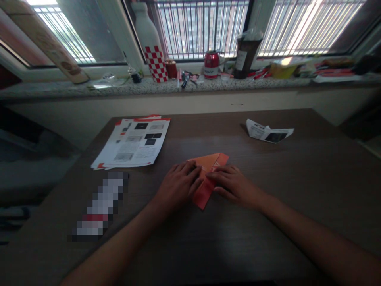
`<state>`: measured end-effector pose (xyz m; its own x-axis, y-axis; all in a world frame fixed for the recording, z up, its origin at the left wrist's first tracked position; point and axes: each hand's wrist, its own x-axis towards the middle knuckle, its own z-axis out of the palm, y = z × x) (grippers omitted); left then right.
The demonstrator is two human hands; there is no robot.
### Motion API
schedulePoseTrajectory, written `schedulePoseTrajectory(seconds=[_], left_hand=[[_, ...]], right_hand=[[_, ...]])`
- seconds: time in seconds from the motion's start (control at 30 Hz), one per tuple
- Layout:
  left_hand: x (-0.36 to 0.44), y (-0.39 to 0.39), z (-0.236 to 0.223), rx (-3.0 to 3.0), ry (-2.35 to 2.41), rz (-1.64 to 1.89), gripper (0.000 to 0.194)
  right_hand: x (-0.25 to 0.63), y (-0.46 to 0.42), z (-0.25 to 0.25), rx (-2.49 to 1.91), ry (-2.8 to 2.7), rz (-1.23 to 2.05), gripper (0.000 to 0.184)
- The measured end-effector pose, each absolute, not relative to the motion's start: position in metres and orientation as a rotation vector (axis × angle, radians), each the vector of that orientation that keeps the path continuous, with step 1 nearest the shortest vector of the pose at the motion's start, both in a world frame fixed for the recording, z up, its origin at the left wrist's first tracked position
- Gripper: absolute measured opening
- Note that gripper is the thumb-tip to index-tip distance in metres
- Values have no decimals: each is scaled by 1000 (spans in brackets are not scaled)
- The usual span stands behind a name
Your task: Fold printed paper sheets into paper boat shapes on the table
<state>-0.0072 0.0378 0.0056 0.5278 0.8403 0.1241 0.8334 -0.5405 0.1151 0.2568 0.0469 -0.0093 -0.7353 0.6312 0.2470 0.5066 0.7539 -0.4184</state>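
On the brown table (pixel 190 246), beside the left forearm (pixel 127 238), can see a pixelated thing (pixel 101 202), too hidden to name. In the middle, has the folded paper (pixel 203 196), orange and red, flat on the table between and under both hands, pointed corner toward the body. Lays the left hand (pixel 178 184) over its left part, fingers rather close together and a little bent; rests the right hand (pixel 238 184) on its right edge, fingers slightly apart. Presses or only touches: cannot tell which. Beyond the left hand, sees printed sheets (pixel 137 143) in a pile; beyond the right hand, a folded white paper (pixel 264 133), well apart from the orange-red one. Farthest, on the windowsill (pixel 113 90), sees a checked bottle (pixel 150 39), a red can (pixel 211 65) and a dark cup (pixel 247 55), before barred windows (pixel 202 28).
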Motion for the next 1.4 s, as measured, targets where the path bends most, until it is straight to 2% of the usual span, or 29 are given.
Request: schedulePoseTrajectory(seconds=[0.17, 0.3, 0.43, 0.73, 0.97, 1.23, 1.4], left_hand=[[-8, 37, -1, 2689, 1431, 279, 49], [-13, 38, -4, 2685, 1311, 262, 55], [-14, 38, -2, 2660, 1288, 304, 62], [-11, 31, 1, 2622, 1233, 277, 72], [-11, 32, 4, 2611, 1211, 275, 59], [-13, 33, 5, 2591, 1178, 318, 45], [-13, 33, 3, 2601, 1175, 379, 40]], right_hand=[[260, 51, -8, -866, -2537, 521, 46], [267, 59, -9, -896, -2509, 444, 45], [273, 64, -8, -958, -2531, 398, 41], [273, 62, 0, -904, -2558, 515, 30], [274, 61, -3, -886, -2561, 565, 28], [277, 59, 2, -878, -2595, 565, 40], [276, 60, -1, -889, -2587, 561, 31]])
